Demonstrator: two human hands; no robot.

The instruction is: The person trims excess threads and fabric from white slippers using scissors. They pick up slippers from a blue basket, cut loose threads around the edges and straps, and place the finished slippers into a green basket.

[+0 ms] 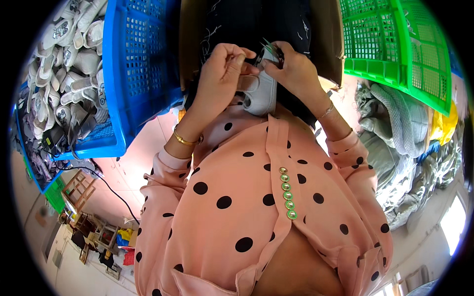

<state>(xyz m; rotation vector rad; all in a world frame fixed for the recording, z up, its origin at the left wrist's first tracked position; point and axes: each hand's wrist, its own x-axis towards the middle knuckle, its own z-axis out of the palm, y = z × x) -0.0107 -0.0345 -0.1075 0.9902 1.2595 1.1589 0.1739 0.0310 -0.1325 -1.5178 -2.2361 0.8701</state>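
- The right hand [295,69] is closed around small scissors [269,48], and its thumb also presses on the shoe.
- The left hand [219,74] has its thumb and forefinger together in a pinch, close to the shoe; if a thread is between them, I cannot tell.
- The pale shoe [262,96] is between the two hands, above the lap, near the person's belly.
- The step in hand seems to be fine trimming work on this shoe; the next move calls for a steady shoe, and for blades kept away from the left fingertips.
- White threads [211,33] lie on the dark trousers [237,22].
- Brown cardboard [330,39] stands beside the legs.
- Farther out, a blue crate [143,64] and many shoes [74,64] are at left, and a green crate [375,39] is at right.
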